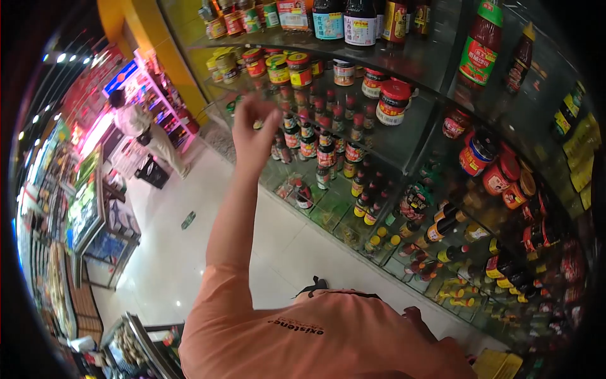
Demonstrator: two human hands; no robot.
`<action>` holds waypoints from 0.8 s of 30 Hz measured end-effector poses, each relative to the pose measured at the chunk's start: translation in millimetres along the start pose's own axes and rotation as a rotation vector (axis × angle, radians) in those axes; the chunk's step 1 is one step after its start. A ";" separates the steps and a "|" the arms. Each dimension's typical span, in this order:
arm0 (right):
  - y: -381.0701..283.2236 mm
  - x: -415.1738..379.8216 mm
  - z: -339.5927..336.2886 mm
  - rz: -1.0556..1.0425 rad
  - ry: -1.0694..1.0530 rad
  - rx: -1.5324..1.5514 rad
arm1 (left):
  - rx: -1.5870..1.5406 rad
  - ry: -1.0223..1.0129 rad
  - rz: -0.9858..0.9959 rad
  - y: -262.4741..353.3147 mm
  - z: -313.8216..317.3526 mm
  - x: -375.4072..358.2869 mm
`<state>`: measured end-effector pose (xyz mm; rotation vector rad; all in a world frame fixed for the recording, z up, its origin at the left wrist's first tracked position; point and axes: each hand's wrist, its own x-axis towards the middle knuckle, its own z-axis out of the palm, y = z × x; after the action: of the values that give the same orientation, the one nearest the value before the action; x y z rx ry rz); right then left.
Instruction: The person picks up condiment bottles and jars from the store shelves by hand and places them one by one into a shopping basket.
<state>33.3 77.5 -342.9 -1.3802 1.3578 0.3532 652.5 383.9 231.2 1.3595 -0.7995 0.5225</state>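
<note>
My left hand is raised in front of the glass shelves, its fingers curled in and blurred; no object shows in it. Behind it stand rows of small red-capped sauce bottles. Just above are jars with yellow lids and red lids. Farther right, a red-lidded jar sits near the shelf edge. Low beside my orange shirt, my right hand is small, dark and partly hidden, and its fingers cannot be made out.
Dark bottles line the upper shelf. A red bottle with a green cap stands at upper right. On the left, another person is near a black bin and display counters. A dark patch marks the pale floor.
</note>
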 end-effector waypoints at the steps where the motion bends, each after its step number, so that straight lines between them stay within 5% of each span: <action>1: -6.2 -1.5 20.2 -0.051 -0.024 0.091 | 0.059 0.021 0.089 8.7 14.2 30.3; 6: -43.4 -52.9 94.2 -0.153 -0.006 0.332 | 0.292 0.001 0.346 28.5 71.8 118.6; 13: 13.3 -110.5 142.7 -0.019 0.151 0.379 | 0.499 -0.157 0.144 46.7 101.4 141.7; 17: 132.7 -84.8 168.3 -0.049 0.151 0.109 | 0.528 -0.134 0.108 48.2 102.5 145.8; 24: 100.4 -112.7 167.4 -0.051 0.184 0.267 | 0.335 -0.056 0.066 41.4 100.9 138.8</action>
<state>-6.6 298.9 -356.5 -1.2429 1.4582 0.0082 690.5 275.6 365.3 1.6652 -0.8300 0.6958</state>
